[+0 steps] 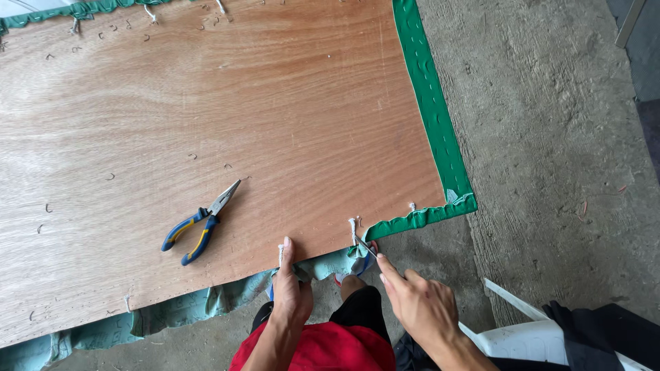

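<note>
A large brown plywood panel lies flat, with green fabric stapled around its edges. My left hand presses on the near edge, thumb on the wood, fingers gripping the loosened pale-green fabric below. My right hand holds a thin metal tool whose tip points at the panel's near edge by a white cord end. Blue-and-yellow needle-nose pliers lie on the panel, left of my hands.
Bent staples are scattered across the wood. Rough concrete floor lies to the right. A white plastic chair with dark cloth sits at bottom right. My red shirt and dark shorts show below.
</note>
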